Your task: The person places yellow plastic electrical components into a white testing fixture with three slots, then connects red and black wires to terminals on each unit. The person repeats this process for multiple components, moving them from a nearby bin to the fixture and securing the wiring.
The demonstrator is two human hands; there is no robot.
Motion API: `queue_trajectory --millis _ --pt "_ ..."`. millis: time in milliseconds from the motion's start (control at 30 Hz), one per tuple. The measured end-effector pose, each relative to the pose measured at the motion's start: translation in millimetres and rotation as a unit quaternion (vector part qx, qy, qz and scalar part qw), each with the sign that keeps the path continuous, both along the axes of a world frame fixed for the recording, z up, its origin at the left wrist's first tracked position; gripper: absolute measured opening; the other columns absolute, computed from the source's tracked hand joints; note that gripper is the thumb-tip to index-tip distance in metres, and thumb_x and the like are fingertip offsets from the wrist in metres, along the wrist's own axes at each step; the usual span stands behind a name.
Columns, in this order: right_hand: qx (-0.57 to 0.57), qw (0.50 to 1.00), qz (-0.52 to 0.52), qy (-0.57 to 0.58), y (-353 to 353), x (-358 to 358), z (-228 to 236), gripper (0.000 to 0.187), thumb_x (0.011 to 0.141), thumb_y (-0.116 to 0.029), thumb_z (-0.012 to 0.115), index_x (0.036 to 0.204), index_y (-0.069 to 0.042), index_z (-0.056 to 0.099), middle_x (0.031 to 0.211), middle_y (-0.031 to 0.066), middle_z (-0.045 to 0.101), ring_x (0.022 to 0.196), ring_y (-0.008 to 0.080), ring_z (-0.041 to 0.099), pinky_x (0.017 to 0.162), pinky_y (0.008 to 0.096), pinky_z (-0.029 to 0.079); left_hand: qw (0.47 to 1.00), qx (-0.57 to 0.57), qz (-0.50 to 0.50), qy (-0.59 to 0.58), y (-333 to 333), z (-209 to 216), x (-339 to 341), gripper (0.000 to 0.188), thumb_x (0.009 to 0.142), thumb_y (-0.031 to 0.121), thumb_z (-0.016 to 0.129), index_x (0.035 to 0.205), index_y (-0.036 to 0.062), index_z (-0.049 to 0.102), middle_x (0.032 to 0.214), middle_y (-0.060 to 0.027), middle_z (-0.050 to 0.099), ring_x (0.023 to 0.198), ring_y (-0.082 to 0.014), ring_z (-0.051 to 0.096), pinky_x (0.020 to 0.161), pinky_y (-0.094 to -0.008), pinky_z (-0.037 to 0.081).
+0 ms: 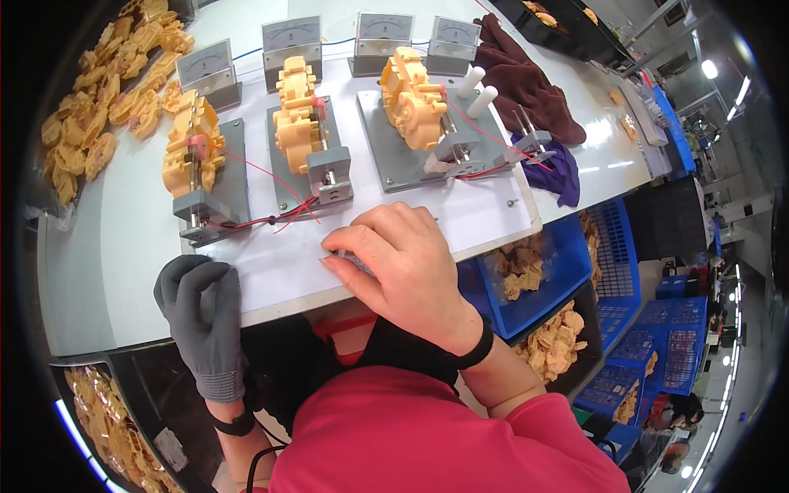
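My right hand [403, 267] is bare and low over the white paper. Its thumb and forefinger come together around a small dark bit, too small to name. At the table's front left edge my left hand [200, 308], in a grey glove, has its fingers curled in; whatever they hold, if anything, is hidden. Beyond the hands are three grey fixtures, each with a yellow plastic housing: the left housing [193, 148], the middle housing [296, 119] and the right housing [413, 103]. Red wires [283, 215] cross between the left and middle fixtures.
Several analog meters [292, 37] line the back. Yellow parts [123, 74] are heaped at far left. Two white pegs [482, 100] stand beside the right housing, near a brown cloth [526, 74] and purple cloth [555, 172]. Blue bins [546, 275] with parts sit below the table's right edge.
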State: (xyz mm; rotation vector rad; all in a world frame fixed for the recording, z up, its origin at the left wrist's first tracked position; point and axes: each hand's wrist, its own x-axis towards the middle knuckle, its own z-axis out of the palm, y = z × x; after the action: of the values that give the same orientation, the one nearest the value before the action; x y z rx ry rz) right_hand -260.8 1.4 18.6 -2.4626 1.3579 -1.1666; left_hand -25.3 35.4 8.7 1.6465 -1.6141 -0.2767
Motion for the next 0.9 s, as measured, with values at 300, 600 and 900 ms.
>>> queue_trajectory --millis 300,600,900 --pt "-0.011 1.0 0.004 0.014 -0.5 -0.7 -2.4 0.017 0.08 -0.018 0.077 0.092 -0.014 0.065 0.085 0.0 0.054 0.079 0.0203 0.055 0.07 0.035 0.041 1.0 -0.005 0.009 0.026 0.1 -2.8 0.4 0.014 0.081 0.004 0.073 0.094 0.0065 0.068 0.109 -0.0088 0.06 0.113 -0.0276 0.051 0.099 -0.0391 0.04" --pt "-0.014 1.0 0.001 0.015 -1.2 -0.3 -2.8 0.017 0.081 -0.018 0.077 0.091 -0.015 0.064 0.084 -0.0001 0.054 0.079 0.0202 0.055 0.07 0.0353 0.041 1.0 -0.009 0.007 0.029 -0.8 -3.0 0.7 0.015 0.081 0.004 0.074 0.094 0.0062 0.068 0.107 -0.0087 0.06 0.112 -0.0275 0.052 0.098 -0.0389 0.04" --pt "-0.014 1.0 0.0 0.017 -0.7 0.2 -2.3 0.016 0.081 -0.019 0.077 0.091 -0.015 0.065 0.085 -0.0005 0.054 0.078 0.0203 0.055 0.07 0.0353 0.041 0.999 -0.014 0.009 0.033 -0.2 -3.5 -0.2 0.013 0.081 0.005 0.073 0.094 0.0064 0.068 0.107 -0.0086 0.06 0.112 -0.0273 0.052 0.098 -0.0388 0.04"
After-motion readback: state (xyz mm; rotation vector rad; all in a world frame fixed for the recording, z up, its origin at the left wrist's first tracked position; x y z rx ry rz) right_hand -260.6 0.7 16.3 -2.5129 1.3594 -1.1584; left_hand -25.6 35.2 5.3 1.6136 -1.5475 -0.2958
